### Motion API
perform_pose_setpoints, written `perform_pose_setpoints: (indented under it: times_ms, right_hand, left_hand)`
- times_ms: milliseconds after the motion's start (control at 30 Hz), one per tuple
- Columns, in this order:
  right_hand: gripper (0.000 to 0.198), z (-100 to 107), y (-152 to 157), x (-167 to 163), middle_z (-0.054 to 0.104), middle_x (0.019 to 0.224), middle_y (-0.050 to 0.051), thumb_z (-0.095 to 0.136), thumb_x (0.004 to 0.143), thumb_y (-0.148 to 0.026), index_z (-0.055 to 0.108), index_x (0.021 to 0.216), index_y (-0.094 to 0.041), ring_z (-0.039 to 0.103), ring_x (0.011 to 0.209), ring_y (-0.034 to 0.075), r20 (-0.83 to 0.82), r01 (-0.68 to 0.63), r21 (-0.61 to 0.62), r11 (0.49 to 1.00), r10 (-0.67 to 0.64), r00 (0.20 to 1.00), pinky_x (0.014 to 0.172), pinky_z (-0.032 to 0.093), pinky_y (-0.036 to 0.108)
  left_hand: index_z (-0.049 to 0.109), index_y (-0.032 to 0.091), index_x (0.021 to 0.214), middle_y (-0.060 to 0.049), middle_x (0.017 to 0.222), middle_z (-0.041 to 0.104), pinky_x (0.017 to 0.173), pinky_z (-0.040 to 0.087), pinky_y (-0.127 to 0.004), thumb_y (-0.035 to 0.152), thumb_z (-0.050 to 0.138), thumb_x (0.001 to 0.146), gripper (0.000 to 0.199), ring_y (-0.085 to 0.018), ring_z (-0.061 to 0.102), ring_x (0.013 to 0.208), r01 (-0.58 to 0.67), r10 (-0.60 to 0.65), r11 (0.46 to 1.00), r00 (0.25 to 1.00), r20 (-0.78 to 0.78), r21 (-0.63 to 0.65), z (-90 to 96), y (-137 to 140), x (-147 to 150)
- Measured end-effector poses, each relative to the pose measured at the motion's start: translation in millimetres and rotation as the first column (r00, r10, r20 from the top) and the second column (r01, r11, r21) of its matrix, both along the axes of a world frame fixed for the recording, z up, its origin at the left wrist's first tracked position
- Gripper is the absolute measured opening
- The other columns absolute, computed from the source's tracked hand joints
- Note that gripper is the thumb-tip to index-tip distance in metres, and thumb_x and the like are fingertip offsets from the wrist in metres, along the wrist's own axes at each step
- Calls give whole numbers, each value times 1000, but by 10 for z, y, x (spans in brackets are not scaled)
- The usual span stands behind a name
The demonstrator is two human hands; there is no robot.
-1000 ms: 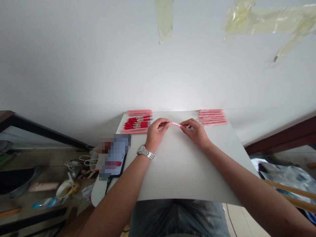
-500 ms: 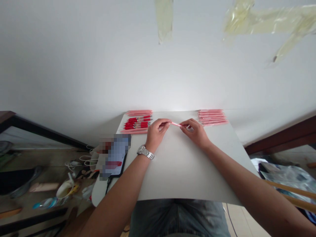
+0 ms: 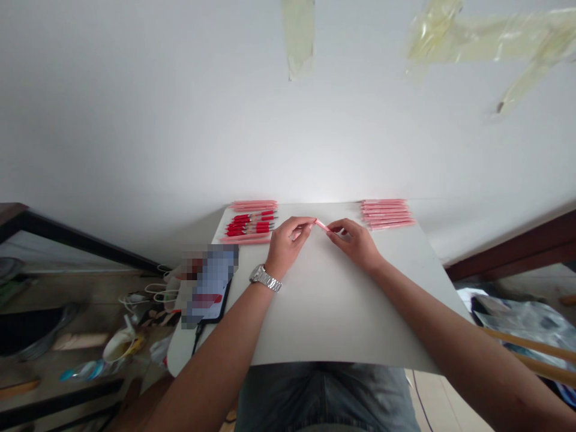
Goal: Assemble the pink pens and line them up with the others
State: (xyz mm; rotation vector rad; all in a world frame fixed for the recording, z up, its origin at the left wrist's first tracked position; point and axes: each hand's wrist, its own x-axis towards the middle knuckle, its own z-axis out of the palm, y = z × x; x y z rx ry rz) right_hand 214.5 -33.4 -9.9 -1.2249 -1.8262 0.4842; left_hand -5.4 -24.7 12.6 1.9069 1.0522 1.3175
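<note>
Over the table, a slim pink pen (image 3: 322, 225) slants down to the right between my two hands. My left hand (image 3: 290, 237), wearing a metal-band watch (image 3: 265, 278), has its fingertips closed at the pen's upper left end, which looks redder. The thumb and fingers of my right hand (image 3: 354, 241) pinch the lower right end and hide it. Beside my left hand lie several red pens with clear barrels (image 3: 249, 223), with slim pink sticks behind (image 3: 254, 205) and in front (image 3: 245, 239). A row of several pink pens (image 3: 387, 214) lies beyond my right hand.
The white table (image 3: 342, 318) meets the wall (image 3: 225, 108) at its back edge. A phone (image 3: 211, 288) with a cable lies at the table's left. A cup (image 3: 117, 346) and a bottle (image 3: 83, 371) are low on the left, plastic bags (image 3: 531, 324) on the right.
The held pen has tilted more steeply, its left end now higher. My left hand has shifted slightly right and the hands are a little closer together.
</note>
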Motion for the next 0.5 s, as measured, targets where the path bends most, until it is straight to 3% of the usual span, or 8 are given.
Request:
perform_pose_setpoints:
  times_ms: [200, 333, 500]
  right_hand:
    - [22, -6, 4, -1, 76, 94, 3, 65, 95, -45, 70, 102, -25, 70, 85, 19, -94, 61, -39, 997, -65, 993, 81, 56, 36]
    - [25, -23, 19, 15, 78, 96, 3, 65, 95, -47, 68, 104, -25, 72, 86, 20, -162, 75, -66, 995, -84, 983, 81, 56, 36]
    - [27, -61, 28, 29, 79, 101, 4, 64, 96, -49, 67, 107, -24, 73, 92, 20, -192, 57, -72, 996, -69, 979, 85, 56, 37]
  left_hand:
    - [73, 22, 111, -7, 108, 77, 89, 61, -32, 37, 59, 102, 22, -19, 75, 99, -51, 50, 999, 999, 20, 16, -26, 33, -26]
    - [72, 22, 107, -7, 103, 77, 85, 59, -32, 36, 57, 102, 21, -19, 73, 94, -189, 194, 978, 979, -62, 85, -30, 82, -99]
    - [71, 23, 102, -6, 99, 75, 84, 51, -34, 28, 58, 99, 15, -21, 66, 89, -350, 384, 915, 909, -160, 202, -9, 149, -222]
